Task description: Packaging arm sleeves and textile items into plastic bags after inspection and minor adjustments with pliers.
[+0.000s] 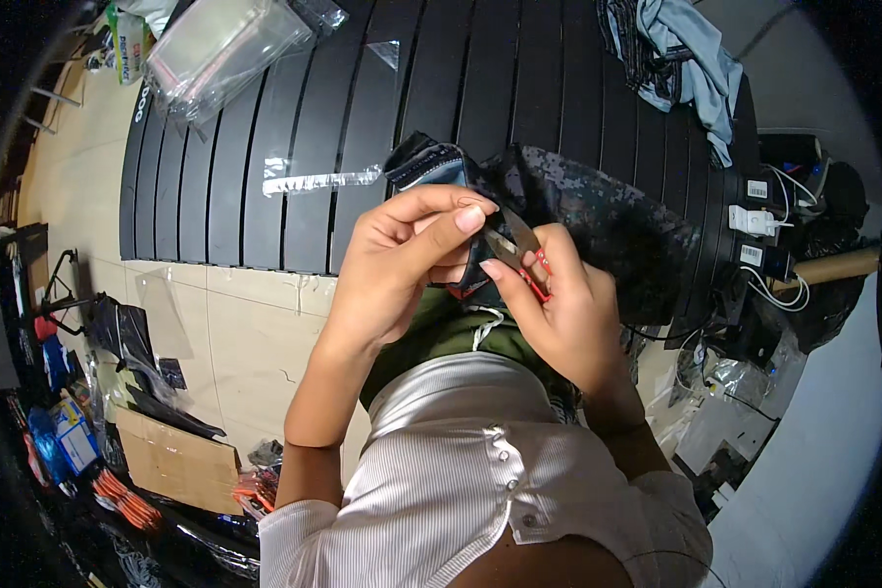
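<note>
My left hand [412, 240] is closed, its thumb and index finger pinched at the edge of a dark camouflage garment [598, 211]. A thin thread may be between those fingertips, but it is too fine to tell. In my right hand [570, 304] are small thread snips [521, 235] with red handles and metal blades. The blades point up toward the left fingertips and lie close to the cloth. Most of the garment spreads to the right over the black slatted table [363, 108], and its folded end [426, 162] sticks out beyond my left hand.
Clear plastic bags [230, 54] lie at the table's far left, with a clear strip [323, 182] nearer. A light-blue garment [691, 64] rests at the far right. Power adapters with white cables [753, 220] sit by the right edge. Cardboard [178, 461] stands on the floor at left.
</note>
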The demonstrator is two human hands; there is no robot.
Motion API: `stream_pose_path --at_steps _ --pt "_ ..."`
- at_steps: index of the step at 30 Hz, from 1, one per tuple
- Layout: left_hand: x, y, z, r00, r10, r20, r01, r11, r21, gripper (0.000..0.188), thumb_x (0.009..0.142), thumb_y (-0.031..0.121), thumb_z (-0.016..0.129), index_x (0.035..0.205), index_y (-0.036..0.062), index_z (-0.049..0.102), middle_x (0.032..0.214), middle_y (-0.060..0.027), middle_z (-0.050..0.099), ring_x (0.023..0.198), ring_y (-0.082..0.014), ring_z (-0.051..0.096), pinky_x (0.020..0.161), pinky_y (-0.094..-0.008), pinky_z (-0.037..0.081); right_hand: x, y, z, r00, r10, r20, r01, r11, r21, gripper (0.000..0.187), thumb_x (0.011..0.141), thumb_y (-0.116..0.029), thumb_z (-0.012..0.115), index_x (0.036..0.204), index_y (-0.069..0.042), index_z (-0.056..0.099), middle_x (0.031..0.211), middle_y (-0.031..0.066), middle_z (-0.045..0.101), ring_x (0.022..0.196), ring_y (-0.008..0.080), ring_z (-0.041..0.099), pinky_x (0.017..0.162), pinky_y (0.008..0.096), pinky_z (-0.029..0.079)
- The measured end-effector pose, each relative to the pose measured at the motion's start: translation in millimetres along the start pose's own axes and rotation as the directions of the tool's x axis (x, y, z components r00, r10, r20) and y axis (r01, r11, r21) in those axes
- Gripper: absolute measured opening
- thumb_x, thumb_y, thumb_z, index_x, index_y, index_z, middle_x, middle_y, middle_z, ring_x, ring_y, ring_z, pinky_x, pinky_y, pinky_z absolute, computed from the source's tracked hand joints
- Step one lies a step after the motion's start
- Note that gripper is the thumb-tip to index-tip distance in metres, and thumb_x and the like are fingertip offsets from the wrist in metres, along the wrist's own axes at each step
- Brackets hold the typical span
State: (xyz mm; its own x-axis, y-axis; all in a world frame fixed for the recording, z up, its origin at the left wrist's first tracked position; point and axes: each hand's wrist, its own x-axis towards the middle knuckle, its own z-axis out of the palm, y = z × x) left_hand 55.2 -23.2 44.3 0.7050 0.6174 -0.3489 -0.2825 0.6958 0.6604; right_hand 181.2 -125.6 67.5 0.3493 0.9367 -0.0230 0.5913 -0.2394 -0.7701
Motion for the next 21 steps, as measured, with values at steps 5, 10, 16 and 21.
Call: stream_pose_path --at_steps 5,10,16,21 --pt "-2.2 0.4 2.1 1.0 0.013 -0.02 -0.012 0.999 0.044 0.015 0.083 0.012 0.061 0.093 0.0006 0.063 0.066 0.0034 0.054 0.056 -0.0026 0.043 0.049 -0.0166 0.035 1.2 -2.3 1.6 1.0 0.006 0.0 -0.006 1.0 -0.027 0.022 0.08 -0.015 0.065 0.083 -0.001 0.048 0.06 0.0056 0.051 0.051 0.0084 0.048 0.047 0.0238 0.04" --pt "-2.7 -0.1 0.4 1.0 -0.011 -0.01 0.012 0.999 0.044 0.015 0.083 0.013 0.061 0.093 0.0015 0.063 0.069 0.0031 0.055 0.057 -0.0023 0.044 0.05 -0.0165 0.037 0.4 -2.1 5.6 0.999 -0.002 -0.035 -0.001 0.995 -0.096 0.023 0.08 -0.016 0.065 0.081 -0.001 0.047 0.059 0.0096 0.052 0.048 0.0158 0.052 0.046 0.0273 0.041" --pt "-2.7 0.4 0.4 0.996 -0.088 -0.017 0.086 0.994 -0.062 0.016 0.084 0.015 0.061 0.093 0.0017 0.063 0.073 0.0017 0.057 0.059 -0.0025 0.045 0.052 -0.0172 0.04 -1.4 -1.7 6.9 0.999 0.005 -0.042 -0.01 0.992 -0.126 0.023 0.08 -0.017 0.065 0.078 -0.001 0.048 0.06 0.013 0.054 0.05 0.024 0.057 0.045 0.0304 0.042" --pt "-2.2 0.9 2.1 0.992 -0.117 -0.05 0.113 0.991 -0.072 0.017 0.084 0.015 0.061 0.093 0.0011 0.063 0.073 0.0014 0.056 0.06 -0.0034 0.046 0.052 -0.0179 0.041 -1.1 3.8 8.4 0.997 -0.049 -0.053 0.041 0.987 -0.156 0.025 0.08 -0.022 0.063 0.078 -0.003 0.048 0.057 0.0118 0.055 0.047 0.0269 0.057 0.042 0.0333 0.043"
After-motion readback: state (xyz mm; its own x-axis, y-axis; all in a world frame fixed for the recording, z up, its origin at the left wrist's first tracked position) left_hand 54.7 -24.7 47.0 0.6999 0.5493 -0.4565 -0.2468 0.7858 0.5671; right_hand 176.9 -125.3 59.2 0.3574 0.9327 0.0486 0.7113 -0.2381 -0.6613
